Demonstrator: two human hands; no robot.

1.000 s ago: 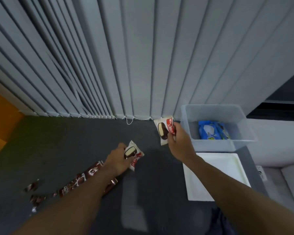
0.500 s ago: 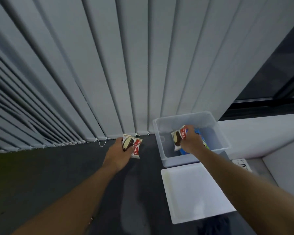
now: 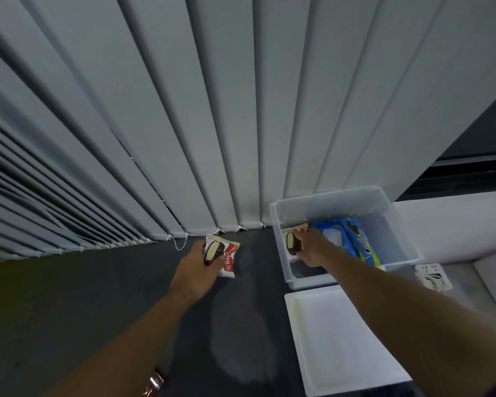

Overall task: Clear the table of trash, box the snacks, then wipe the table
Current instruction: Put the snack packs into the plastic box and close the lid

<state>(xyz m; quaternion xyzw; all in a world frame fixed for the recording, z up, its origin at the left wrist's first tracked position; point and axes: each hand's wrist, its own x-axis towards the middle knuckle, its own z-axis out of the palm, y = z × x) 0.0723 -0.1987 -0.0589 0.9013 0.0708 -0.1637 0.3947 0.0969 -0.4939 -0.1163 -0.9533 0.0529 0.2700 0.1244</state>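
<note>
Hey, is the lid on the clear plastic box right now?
No, the white lid lies flat on the table in front of the open box, with the right hand inside it.

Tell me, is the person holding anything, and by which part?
The left hand grips one snack packet by its left side, over the table. The right hand holds a second snack packet by its right edge, inside the clear box.

Open-topped box (image 3: 330, 206), blinds (image 3: 241, 110) close behind
</note>
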